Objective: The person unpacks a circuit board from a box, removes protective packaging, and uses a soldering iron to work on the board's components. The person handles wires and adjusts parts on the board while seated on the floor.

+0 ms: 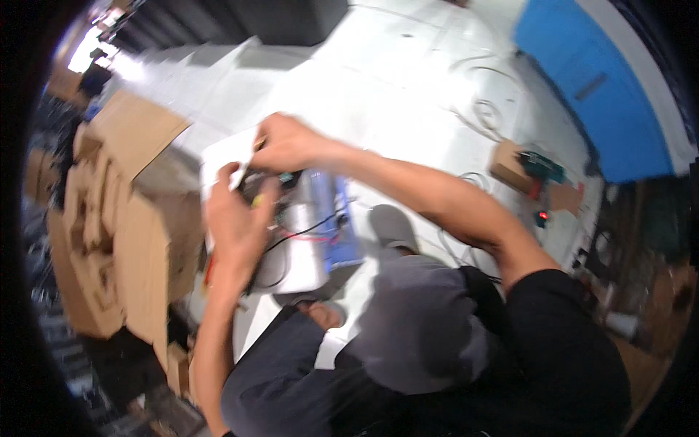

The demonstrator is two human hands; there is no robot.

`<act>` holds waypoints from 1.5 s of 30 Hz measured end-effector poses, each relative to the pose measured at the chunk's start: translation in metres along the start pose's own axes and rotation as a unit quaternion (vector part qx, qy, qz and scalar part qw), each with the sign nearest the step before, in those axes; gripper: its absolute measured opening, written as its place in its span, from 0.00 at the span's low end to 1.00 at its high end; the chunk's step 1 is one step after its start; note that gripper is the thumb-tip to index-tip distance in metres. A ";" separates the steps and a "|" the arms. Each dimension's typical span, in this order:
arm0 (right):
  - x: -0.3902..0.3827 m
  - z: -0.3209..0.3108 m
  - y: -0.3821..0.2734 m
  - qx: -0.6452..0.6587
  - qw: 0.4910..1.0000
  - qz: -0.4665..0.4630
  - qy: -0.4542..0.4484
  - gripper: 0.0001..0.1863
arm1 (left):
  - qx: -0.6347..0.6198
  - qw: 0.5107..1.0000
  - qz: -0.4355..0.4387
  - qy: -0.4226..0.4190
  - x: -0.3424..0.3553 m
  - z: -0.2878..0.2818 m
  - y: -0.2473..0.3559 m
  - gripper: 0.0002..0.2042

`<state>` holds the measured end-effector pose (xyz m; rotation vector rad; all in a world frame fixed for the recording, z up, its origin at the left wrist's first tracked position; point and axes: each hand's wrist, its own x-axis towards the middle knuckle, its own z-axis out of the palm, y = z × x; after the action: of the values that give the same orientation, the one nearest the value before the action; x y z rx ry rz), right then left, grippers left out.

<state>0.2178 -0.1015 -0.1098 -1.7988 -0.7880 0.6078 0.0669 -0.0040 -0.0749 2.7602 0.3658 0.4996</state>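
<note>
My left hand (pixel 239 222) curls its fingers and thumb about a dark part (pixel 253 188) on a small white table (pixel 298 264). Over the far side of that part, my right hand (pixel 285 143) is closed in a pinch. A thin, pale strip shows by its fingertips, too blurred to name. Black and red wires (pixel 302 237) run from the dark part toward a blue tray-like piece (pixel 341 244) on the table's right side. Motion blur and my fingers hide much of the dark part.
A large open cardboard box (pixel 145 240) with moulded brown inserts stands close on the left. Toward the right, a green power tool (pixel 540 167) lies by a small carton (pixel 510 166), with loose cables (pixel 484 113) on the white floor. A blue panel (pixel 604 87) stands at far right.
</note>
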 end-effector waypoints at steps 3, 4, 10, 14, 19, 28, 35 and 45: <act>-0.002 -0.005 0.006 0.013 0.999 -0.046 -0.005 0.16 | 0.049 0.998 -0.014 -0.042 -0.004 0.003 0.013 0.17; -0.010 -0.010 -0.005 0.017 0.999 -0.030 -0.005 0.16 | 0.055 0.998 0.027 -0.018 -0.006 0.006 0.006 0.17; -0.011 -0.004 -0.011 0.042 0.999 0.004 0.006 0.16 | 0.005 0.999 0.046 0.000 -0.010 0.015 -0.007 0.12; -0.012 -0.006 -0.006 0.052 0.999 0.005 0.002 0.16 | -0.038 0.998 0.049 -0.013 -0.007 0.013 -0.008 0.11; -0.010 -0.003 -0.003 0.054 0.998 -0.006 0.010 0.16 | -0.123 0.988 -0.058 -0.068 0.004 -0.011 -0.010 0.13; -0.017 -0.007 -0.006 0.070 0.997 -0.018 -0.019 0.21 | -0.077 0.992 0.013 -0.103 0.009 -0.029 -0.010 0.11; -0.023 -0.009 -0.006 0.068 0.997 -0.024 -0.033 0.25 | -0.143 0.984 -0.053 -0.097 0.006 -0.025 -0.012 0.09; -0.026 -0.008 0.005 0.020 0.995 -0.091 -0.041 0.32 | -0.159 0.981 -0.072 -0.087 0.000 -0.025 -0.009 0.08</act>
<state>0.2077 -0.1276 -0.1104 -1.6521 -0.9764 0.5760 0.0564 0.0105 -0.0559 2.4226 0.4018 0.2516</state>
